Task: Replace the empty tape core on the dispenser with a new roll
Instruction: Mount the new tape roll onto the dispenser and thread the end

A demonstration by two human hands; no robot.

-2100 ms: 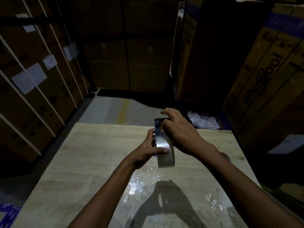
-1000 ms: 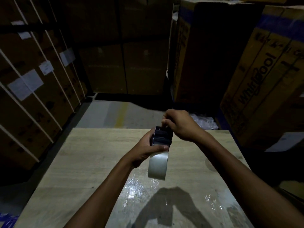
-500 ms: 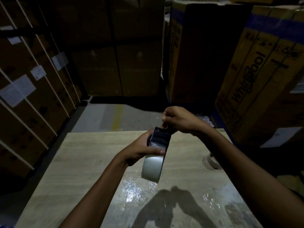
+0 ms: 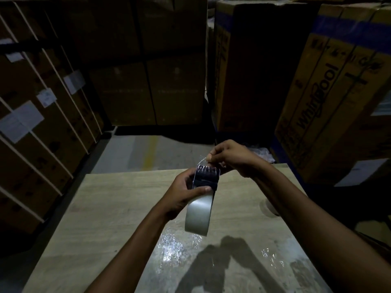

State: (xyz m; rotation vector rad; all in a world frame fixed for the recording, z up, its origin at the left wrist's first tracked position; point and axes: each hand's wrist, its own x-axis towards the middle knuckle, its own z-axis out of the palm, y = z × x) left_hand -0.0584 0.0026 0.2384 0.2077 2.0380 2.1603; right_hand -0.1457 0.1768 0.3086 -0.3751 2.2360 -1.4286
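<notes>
I hold a dark tape dispenser point(image 4: 206, 179) above the wooden table point(image 4: 110, 208), with a pale new tape roll point(image 4: 198, 214) mounted on it and hanging toward me. My left hand point(image 4: 184, 193) grips the dispenser and roll, thumb laid across the top of the roll. My right hand point(image 4: 230, 157) pinches the clear tape end point(image 4: 202, 160) just above the dispenser's toothed blade edge. An empty tape core point(image 4: 267, 208) lies on the table at the right, partly hidden behind my right forearm.
Clear plastic film point(image 4: 175, 248) lies shiny on the table's near part. Tall cardboard boxes point(image 4: 330, 92) stand close on the right, strapped boxes point(image 4: 42, 123) on the left, more at the back. A bare concrete floor strip point(image 4: 148, 153) runs beyond the table's far edge.
The dispenser has tilted so the roll hangs lower toward me. My right hand moved from the roll's face up to the blade end and now pulls the clear tape end upward.
</notes>
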